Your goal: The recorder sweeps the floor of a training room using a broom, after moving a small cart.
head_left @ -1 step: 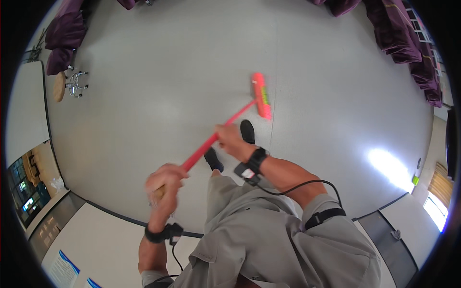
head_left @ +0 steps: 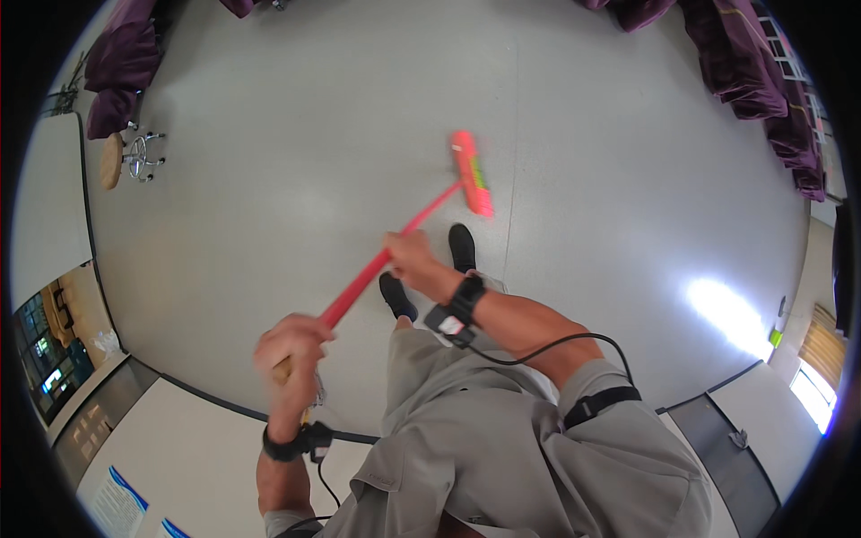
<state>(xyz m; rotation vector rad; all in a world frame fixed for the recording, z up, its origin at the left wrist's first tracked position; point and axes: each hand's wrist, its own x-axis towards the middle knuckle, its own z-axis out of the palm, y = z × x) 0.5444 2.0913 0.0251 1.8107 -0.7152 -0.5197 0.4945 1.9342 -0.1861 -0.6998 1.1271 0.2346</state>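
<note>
A red broom (head_left: 356, 289) slants across the view, its long handle running from lower left to upper right. The broom head (head_left: 470, 170), bright pinkish red with a yellow-green patch, is on the grey floor beyond my feet. My left hand (head_left: 292, 348) is closed round the top end of the handle, where a tan tip shows; it is slightly blurred. Lower down the handle, my right hand (head_left: 415, 260) is wrapped round it as well. The bristles cannot be made out clearly.
My black shoes (head_left: 462, 248) stand just short of the broom head. A round-seated wheeled stool (head_left: 111, 161) is at the far left. Purple cloth (head_left: 737, 76) hangs along the far right edge. White cabinets or panels (head_left: 193, 421) stand close by at lower left.
The broom head has shifted left and slightly away from me over the floor. Both hands have moved left with the handle and keep their grip.
</note>
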